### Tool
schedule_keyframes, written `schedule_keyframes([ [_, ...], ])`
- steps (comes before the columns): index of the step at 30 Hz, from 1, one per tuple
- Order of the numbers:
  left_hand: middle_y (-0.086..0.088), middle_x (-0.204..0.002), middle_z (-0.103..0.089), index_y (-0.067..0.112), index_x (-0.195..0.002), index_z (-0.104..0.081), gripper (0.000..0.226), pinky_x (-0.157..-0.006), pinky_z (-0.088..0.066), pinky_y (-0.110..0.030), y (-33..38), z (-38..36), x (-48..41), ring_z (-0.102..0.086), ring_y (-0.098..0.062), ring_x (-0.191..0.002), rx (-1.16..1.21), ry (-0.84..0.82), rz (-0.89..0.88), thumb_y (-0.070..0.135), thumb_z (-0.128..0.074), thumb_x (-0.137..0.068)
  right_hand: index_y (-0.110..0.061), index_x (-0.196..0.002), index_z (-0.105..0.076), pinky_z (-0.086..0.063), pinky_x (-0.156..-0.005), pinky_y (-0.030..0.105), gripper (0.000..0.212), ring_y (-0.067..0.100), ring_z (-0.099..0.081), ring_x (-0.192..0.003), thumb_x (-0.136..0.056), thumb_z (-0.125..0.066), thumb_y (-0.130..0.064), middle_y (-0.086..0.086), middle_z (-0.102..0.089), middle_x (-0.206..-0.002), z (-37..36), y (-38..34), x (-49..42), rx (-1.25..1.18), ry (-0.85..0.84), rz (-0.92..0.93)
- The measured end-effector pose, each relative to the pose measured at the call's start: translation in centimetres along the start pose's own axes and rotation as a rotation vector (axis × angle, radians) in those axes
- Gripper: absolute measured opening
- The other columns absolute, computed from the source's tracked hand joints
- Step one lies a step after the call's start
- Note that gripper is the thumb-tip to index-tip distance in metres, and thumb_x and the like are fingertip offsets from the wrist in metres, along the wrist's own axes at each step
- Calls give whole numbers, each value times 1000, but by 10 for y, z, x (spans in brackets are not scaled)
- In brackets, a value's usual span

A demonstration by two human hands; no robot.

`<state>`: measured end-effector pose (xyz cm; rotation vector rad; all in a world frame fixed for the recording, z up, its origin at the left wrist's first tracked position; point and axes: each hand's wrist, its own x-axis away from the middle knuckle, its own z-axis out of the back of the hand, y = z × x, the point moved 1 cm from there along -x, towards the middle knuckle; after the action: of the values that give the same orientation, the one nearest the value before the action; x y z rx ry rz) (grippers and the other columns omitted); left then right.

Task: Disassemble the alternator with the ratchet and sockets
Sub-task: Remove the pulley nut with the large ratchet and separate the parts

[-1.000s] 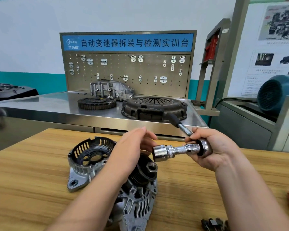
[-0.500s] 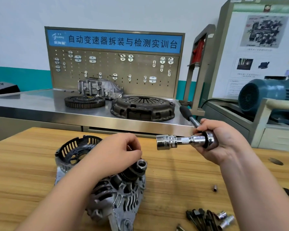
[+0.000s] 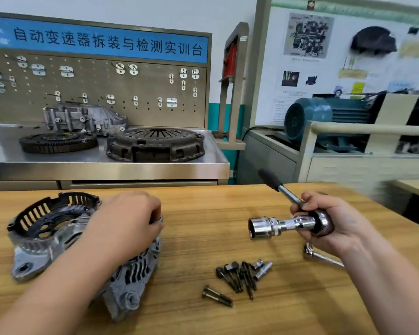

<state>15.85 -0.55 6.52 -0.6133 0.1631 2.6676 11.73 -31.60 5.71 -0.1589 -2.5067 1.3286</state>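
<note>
Wooden table [image 3: 203, 228], alternator [image 3: 136, 269] under left hand [image 3: 128, 221], ratchet [image 3: 293, 223] in right hand [image 3: 336, 226]

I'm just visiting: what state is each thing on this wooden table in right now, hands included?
Alternator, lying on the table, gripped from above.
Black cover, at the alternator's far end.
Left hand, fingers curled over the alternator.
Right hand, gripping the ratchet's head.
Ratchet, held off the table, socket fitted.
Socket, on the ratchet, open end facing left.
Bolts, loose on the table.
Second ratchet, lying idle on the table.
</note>
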Motion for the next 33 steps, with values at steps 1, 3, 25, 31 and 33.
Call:
schedule_keyframes([
  [1, 14, -80, -52, 31, -71, -46, 23, -70, -40, -27, 2, -1, 0, -49, -9, -79, -4, 29, -2, 42, -56, -89, -15, -65, -51, -47, -37, 22, 22, 17, -52, -63, -60, -45, 6, 10, -51, -69, 10, -1, 1, 7, 5, 11],
  [3, 14, -75, -52, 29, -72, -49, 21, -65, -35, -26, 9, -1, 1, -48, -10, -75, 17, 91, -17, 39, -58, -88, -14, -64, -50, -46, -37, 22, 22, 19, -50, -62, -62, -44, 7, 12, -51, -67, 29, -4, 1, 15, 7, 16],
  [25, 19, -77, -65, 37, -64, -57, 21, -65, -47, -18, 99, -59, 20, -58, 5, -75, 582, -252, -5, 41, -71, -79, -8, -111, -60, -49, -43, 27, 47, 26, -65, -53, -75, -51, 20, 23, -70, -77, 82, 27, -12, 548, -8, -61],
  [31, 15, -84, -63, 33, -67, -60, 19, -81, -52, -29, 134, -79, 18, -60, -2, -83, 651, -364, -7, 35, -74, -80, -18, -117, -60, -55, -53, 30, 48, 23, -69, -63, -78, -62, 11, 19, -72, -82, 77, 38, -8, 978, 89, 101],
  [33, 17, -83, -60, 35, -65, -57, 22, -79, -51, -27, 142, -83, 16, -56, -2, -83, 640, -369, -21, 36, -73, -80, -23, -120, -60, -57, -58, 35, 50, 19, -68, -60, -80, -64, 6, 13, -72, -81, 78, 39, -9, 1114, 101, 136],
])
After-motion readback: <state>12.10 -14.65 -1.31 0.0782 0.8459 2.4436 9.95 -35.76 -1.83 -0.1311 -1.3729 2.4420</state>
